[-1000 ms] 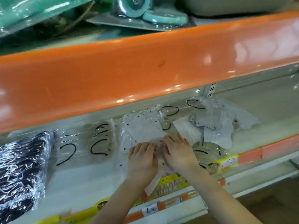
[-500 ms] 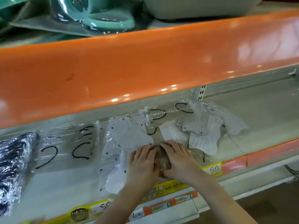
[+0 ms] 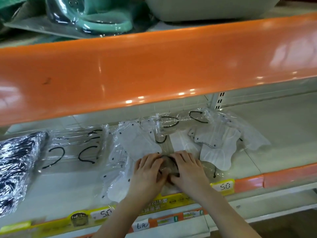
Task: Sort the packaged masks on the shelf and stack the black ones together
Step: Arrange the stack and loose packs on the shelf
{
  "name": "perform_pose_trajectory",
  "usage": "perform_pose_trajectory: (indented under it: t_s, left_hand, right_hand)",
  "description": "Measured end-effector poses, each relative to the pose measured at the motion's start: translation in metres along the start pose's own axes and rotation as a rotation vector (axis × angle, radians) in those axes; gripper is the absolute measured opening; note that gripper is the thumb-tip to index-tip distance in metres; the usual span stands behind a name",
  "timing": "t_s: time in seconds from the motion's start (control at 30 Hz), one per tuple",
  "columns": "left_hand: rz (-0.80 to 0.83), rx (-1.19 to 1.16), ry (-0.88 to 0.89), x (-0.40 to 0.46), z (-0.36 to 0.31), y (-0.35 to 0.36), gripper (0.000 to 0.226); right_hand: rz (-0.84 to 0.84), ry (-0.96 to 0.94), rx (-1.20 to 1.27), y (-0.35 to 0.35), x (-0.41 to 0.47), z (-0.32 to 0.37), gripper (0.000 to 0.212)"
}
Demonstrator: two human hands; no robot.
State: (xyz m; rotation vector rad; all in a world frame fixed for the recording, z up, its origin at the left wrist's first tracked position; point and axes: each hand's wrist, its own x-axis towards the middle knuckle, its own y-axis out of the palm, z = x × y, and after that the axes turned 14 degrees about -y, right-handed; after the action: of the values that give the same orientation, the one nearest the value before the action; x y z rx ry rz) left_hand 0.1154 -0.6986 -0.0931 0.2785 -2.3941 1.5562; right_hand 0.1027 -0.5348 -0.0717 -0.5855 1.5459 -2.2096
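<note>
My left hand (image 3: 147, 170) and my right hand (image 3: 187, 170) press side by side on a clear-wrapped mask packet (image 3: 169, 166) near the shelf's front edge; both grip its crinkled plastic. White masks in clear bags (image 3: 137, 143) lie just behind my left hand, and more white masks (image 3: 217, 146) spread out to the right. Clear packets showing black ear loops (image 3: 75, 150) rest flat further left. A stack of black masks (image 3: 15, 167) in shiny wrap sits at the far left of the cream shelf (image 3: 281, 134).
An orange shelf lip (image 3: 154, 69) overhangs low above the masks. On top of it stand wrapped teal goods (image 3: 96, 16) and a grey tub (image 3: 209, 7). Yellow and orange price strips (image 3: 223, 186) line the front edge.
My hands have drawn together over the packet and bunched its wrap. The view has shifted right, so the black stack sits nearer the left edge.
</note>
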Motion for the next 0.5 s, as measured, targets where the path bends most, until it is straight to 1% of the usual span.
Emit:
perform_pose_trajectory:
  t_s: [0.1,0.17,0.2,0.27,0.4,0.5]
  left_hand:
    - [0.017,0.024,0.043,0.0,0.001,0.001,0.042]
    - [0.012,-0.004,0.082,0.0,0.003,0.003,0.037]
    - [-0.004,-0.031,0.093,0.0,0.003,0.004,0.033]
    - [-0.051,-0.066,0.1,-0.001,0.003,0.004,0.026]
    - [-0.164,-0.116,0.078,-0.001,0.0,-0.002,0.02]
    - [-0.2,-0.285,-0.054,0.0,-0.001,-0.01,0.021]
  right_hand:
    - [-0.111,-0.006,0.071,0.004,-0.001,-0.004,0.038]
    - [-0.215,0.006,0.145,0.008,-0.002,-0.009,0.025]
    - [-0.255,0.02,0.184,0.009,-0.002,-0.011,0.022]
    - [-0.297,0.048,0.252,0.008,-0.003,-0.013,0.018]
    - [-0.428,0.014,0.354,0.007,-0.006,-0.012,0.014]
    - [-0.535,0.089,0.4,0.007,-0.007,-0.012,0.018]
